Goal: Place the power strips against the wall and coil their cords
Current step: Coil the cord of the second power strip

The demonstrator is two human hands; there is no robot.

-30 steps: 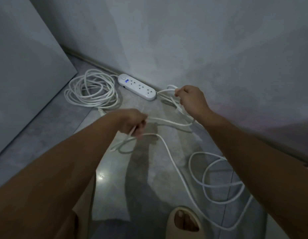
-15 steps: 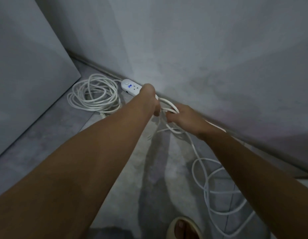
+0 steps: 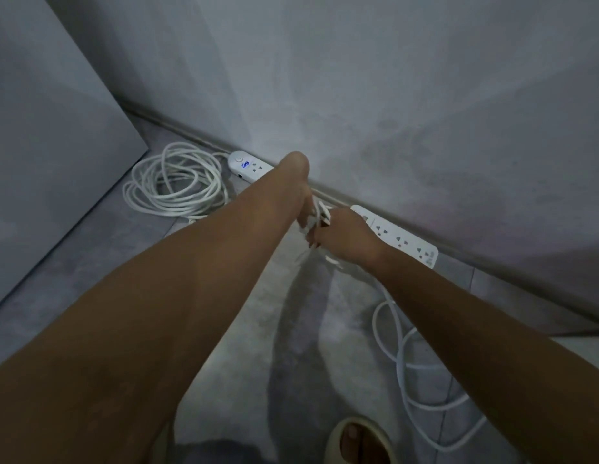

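Our left hand (image 3: 303, 199) and right hand (image 3: 345, 239), lately apart, now meet beside the power strip (image 3: 400, 241), both clutching cord loops (image 3: 316, 217): we judge the coil growing.

A: What colour has the lit power strip (image 3: 249, 167)?
B: White, with a small blue display. The coiled cord (image 3: 171, 211) left of it is white too.
A: And right of it?
B: A second power strip (image 3: 402, 239) and a loose cord (image 3: 399, 370), both white.
A: The floor (image 3: 90, 262) in front of it?
B: Grey, with cloudy mottling. The wall (image 3: 392, 78) behind it is pale grey with darker blotches.
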